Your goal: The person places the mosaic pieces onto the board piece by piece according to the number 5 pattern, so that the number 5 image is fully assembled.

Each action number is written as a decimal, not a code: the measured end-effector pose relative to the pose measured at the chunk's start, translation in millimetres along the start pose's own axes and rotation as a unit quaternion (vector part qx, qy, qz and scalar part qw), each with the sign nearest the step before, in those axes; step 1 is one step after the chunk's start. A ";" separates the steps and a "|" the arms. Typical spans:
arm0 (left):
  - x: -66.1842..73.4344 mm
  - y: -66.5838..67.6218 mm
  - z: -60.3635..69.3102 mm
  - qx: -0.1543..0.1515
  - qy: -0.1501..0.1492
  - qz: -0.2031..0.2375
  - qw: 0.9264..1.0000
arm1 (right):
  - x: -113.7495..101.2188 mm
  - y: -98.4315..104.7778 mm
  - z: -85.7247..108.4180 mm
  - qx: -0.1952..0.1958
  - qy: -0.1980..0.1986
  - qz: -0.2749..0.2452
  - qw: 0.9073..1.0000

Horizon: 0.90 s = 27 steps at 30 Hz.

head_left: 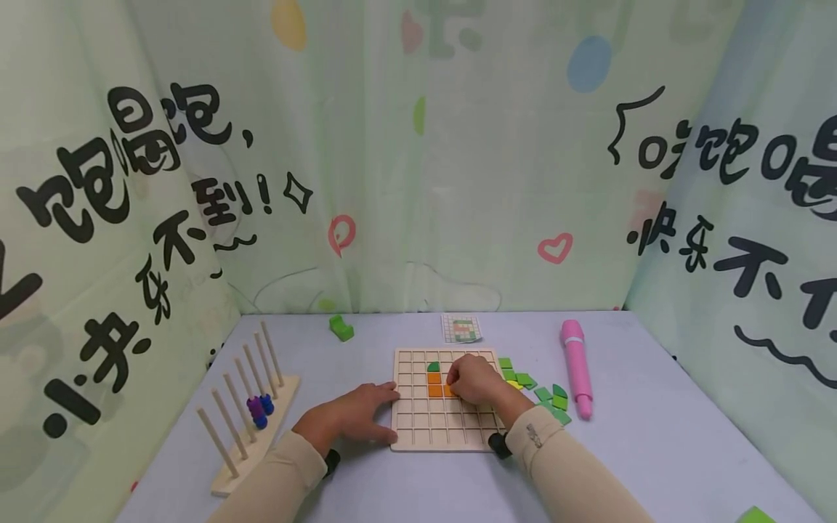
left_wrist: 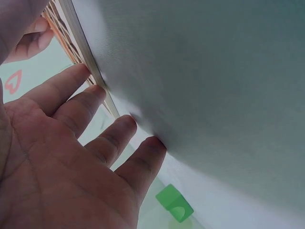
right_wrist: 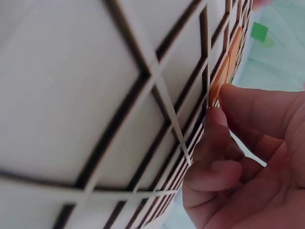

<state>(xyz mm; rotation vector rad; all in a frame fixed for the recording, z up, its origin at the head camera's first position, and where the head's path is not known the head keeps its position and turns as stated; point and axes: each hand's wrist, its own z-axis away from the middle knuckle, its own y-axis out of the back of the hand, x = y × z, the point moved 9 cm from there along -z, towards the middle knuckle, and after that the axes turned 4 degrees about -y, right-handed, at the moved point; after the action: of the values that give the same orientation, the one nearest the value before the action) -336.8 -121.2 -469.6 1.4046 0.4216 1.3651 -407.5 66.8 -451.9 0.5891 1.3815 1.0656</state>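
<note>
A wooden grid board [head_left: 412, 438] lies flat on the table in front of me. On it sit two orange square tiles [head_left: 434, 385], one above the other, and a green rounded tile [head_left: 434, 367] above them. My right hand [head_left: 477, 380] pinches another orange tile [right_wrist: 216, 93] between thumb and finger, at the cell just right of the lower square. The hand covers part of this tile in the head view. My left hand [head_left: 358, 415] rests its spread fingertips against the board's left edge, as the left wrist view [left_wrist: 71, 157] of the hand also shows.
Green and yellow tiles [head_left: 525, 380] lie scattered along the board's right side. Behind the board is a pattern card [head_left: 461, 329]. A pink cylinder [head_left: 577, 363] lies at right, a wooden peg rack [head_left: 285, 396] with beads [head_left: 256, 410] at left, and a green block [head_left: 341, 328] at back left.
</note>
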 end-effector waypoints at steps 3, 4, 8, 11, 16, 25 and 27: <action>1.6 -0.9 0.6 -0.001 -0.003 0.002 1.000 | -0.4 4.4 6.8 -0.006 0.005 -0.006 1.000; 2.1 -1.2 0.8 0.000 -0.004 0.001 1.000 | -0.4 6.5 9.2 -0.007 0.008 -0.010 1.000; 2.5 -1.9 1.2 -0.001 -0.007 -0.006 1.000 | 5.3 12.5 17.6 -0.012 0.020 -0.050 0.998; 2.7 -1.2 1.9 0.001 -0.008 -0.005 1.000 | 14.0 17.5 23.3 -0.012 0.028 -0.075 0.997; 4.0 0.7 2.8 0.007 -0.017 -0.001 1.000 | 27.7 33.0 37.1 -0.016 0.025 -0.087 0.996; 5.3 -0.2 3.1 0.009 -0.023 -0.005 1.000 | 67.2 47.1 56.8 -0.006 -0.002 -0.100 0.995; 5.7 -0.2 3.6 0.010 -0.023 -0.004 1.000 | 75.2 50.0 62.4 0.000 -0.013 -0.090 0.996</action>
<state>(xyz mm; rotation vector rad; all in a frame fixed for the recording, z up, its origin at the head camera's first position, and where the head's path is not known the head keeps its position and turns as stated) -332.0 -118.0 -466.1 1.4459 0.4113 1.3222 -370.8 169.0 -436.0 0.4669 1.3833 0.9094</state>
